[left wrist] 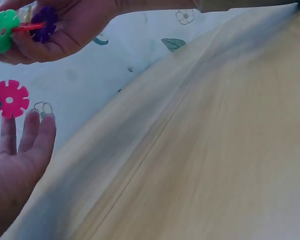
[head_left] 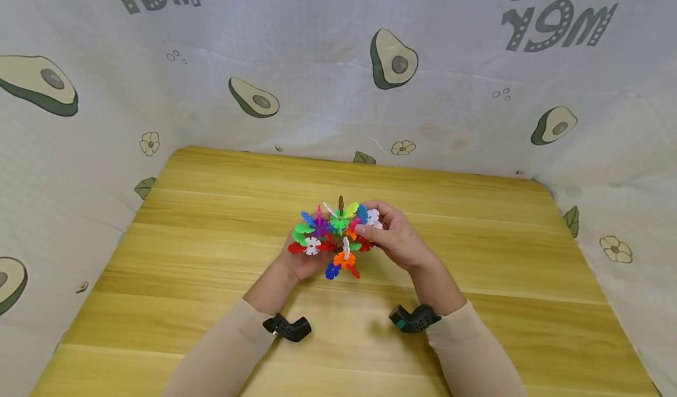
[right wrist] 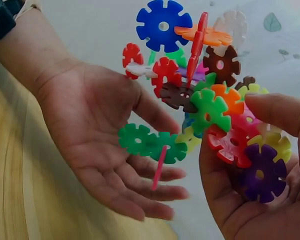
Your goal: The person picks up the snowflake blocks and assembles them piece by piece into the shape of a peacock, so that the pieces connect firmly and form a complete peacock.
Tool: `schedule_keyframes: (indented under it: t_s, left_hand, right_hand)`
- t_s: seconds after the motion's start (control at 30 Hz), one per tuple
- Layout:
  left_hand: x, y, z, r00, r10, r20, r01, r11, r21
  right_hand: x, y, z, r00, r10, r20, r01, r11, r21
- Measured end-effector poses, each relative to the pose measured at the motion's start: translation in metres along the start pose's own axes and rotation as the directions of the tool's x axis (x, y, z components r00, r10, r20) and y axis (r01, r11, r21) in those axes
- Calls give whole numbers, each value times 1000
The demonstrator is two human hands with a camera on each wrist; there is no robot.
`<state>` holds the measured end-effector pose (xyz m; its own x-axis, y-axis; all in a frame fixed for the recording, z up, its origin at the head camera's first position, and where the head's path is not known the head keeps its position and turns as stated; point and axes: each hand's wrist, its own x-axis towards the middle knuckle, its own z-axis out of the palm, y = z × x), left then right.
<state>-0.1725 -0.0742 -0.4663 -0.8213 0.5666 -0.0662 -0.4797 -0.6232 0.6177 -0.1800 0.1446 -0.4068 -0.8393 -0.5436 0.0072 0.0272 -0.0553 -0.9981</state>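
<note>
A many-coloured cluster of interlocking notched plastic discs (head_left: 344,260) is held above the table, in front of the body. My right hand (head_left: 399,239) grips its right side; in the right wrist view the thumb and curled fingers (right wrist: 215,187) pinch red, pink and purple discs. My left hand (head_left: 302,264) is on the cluster's left side, palm turned up. Its fingers look fairly straight and spread in the right wrist view, close to a green pair of discs (right wrist: 135,140). In the left wrist view a pink disc (left wrist: 11,99) is at the left fingertips; whether they touch is unclear.
A wood-grain table (head_left: 211,209) lies under both hands. White curtain cloth (head_left: 317,44) printed with avocados and flowers hangs behind it and at both sides. Black wrist cameras sit on the left wrist (head_left: 288,327) and the right wrist (head_left: 415,319).
</note>
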Motion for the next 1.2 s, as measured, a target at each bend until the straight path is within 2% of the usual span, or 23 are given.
schedule_keyframes:
  t_s: [0.07,0.1,0.17,0.23,0.3,0.37,0.6,0.87,1.07,1.2]
  left_hand:
    - [2,1,-5,996,47,-78,-45,999,27]
    - [3,2,-8,988,79,-133,-74,996,45]
    - [4,4,-13,955,154,-255,-130,986,109]
    - [5,7,-16,910,229,-347,-172,967,186]
    - [6,10,-19,874,288,-391,-187,943,276]
    - [6,11,-21,856,325,-403,-188,920,344]
    - [7,10,-22,863,345,-369,-171,887,430]
    - [9,6,-20,848,396,-353,-158,824,545]
    - [9,5,-19,831,426,-356,-164,801,575]
    - [9,5,-19,829,426,-362,-154,797,584]
  right_hand:
    - [1,4,-3,999,-13,-39,12,999,-32]
    - [2,7,-4,998,-24,-60,21,998,-52]
    - [4,14,-8,994,-41,-104,32,995,-94]
    - [7,23,-13,987,-66,-144,45,988,-144]
    - [9,33,-17,980,-87,-181,50,979,-199]
    - [11,42,-22,972,-105,-211,51,968,-246]
    - [16,65,-38,955,-147,-258,67,953,-294]
    - [20,71,-46,944,-131,-304,24,943,-332]
    - [20,73,-48,940,-159,-302,51,940,-338]
    - [18,73,-50,938,-158,-307,48,940,-338]
